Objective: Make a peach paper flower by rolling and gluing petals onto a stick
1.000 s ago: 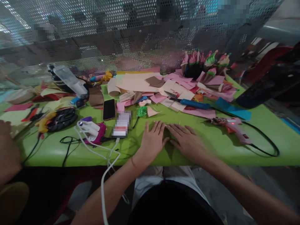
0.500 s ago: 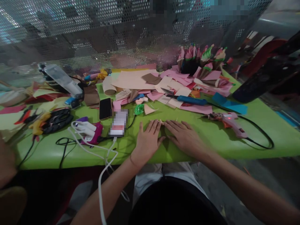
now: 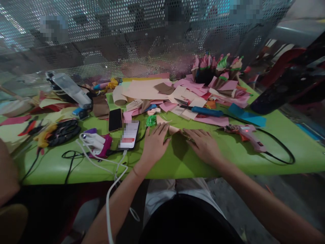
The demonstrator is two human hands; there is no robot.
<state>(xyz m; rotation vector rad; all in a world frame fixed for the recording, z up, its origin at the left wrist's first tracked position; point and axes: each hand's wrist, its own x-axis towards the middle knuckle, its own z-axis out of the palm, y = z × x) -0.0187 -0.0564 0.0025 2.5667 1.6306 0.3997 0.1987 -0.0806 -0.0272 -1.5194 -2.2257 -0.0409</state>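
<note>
A small curled piece of peach paper point(image 3: 174, 129) lies on the green tabletop point(image 3: 175, 162) between my two hands. My left hand point(image 3: 156, 140) rests palm down with fingers stretched out, its fingertips at the left end of the paper. On the other side, my right hand point(image 3: 203, 144) is flat as well, fingers extended, its fingertips close to the paper's right end; whether they touch it I cannot tell. Just beyond my left fingertips are a shiny green wrapped item point(image 3: 151, 120) and another peach scrap point(image 3: 161, 119).
A pink glue gun point(image 3: 247, 134) with a lit red light lies at right, its black cable looping. Blue-handled tool point(image 3: 207, 111) and paper sheets point(image 3: 144, 88) are behind. Phones point(image 3: 130, 135), white cables point(image 3: 110, 189) and a purple holder point(image 3: 101, 144) sit left. Another person's arm point(image 3: 7, 169) is at far left.
My hands have moved apart, the left one leftward and slightly forward, the right one slightly rightward. The curled peach paper, mostly covered before, now shows between them.
</note>
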